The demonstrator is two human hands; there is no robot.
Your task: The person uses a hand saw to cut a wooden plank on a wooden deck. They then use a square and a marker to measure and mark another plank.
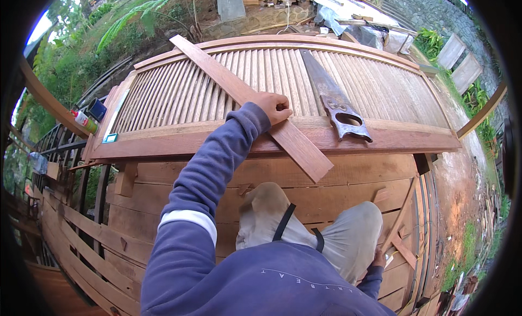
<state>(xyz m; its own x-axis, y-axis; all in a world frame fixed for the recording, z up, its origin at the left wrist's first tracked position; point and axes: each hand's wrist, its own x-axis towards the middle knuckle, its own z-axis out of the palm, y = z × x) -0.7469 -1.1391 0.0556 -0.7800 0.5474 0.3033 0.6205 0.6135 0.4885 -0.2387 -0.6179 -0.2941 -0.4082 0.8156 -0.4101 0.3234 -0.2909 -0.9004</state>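
My left hand [274, 107] is closed round a long flat wooden board [231, 81]. The board lies slantwise over a louvered wooden panel [272, 71], and its near end sticks out past the panel's front rail. To the right of that hand, a handsaw [333, 95] with a worn blade rests on the slats, its handle over the front rail. Low on the right beside my knee is my right hand [379, 258], mostly hidden by my leg and sleeve. A small white thing [388, 260] shows next to it; whether it is held is unclear.
A glue bottle [84, 121] and a dark blue can [97, 109] stand by the panel's left end. A small teal square thing [111, 137] sits at the panel's left front corner. Wood offcuts [403, 249] lie on the plank floor [326, 174] at right.
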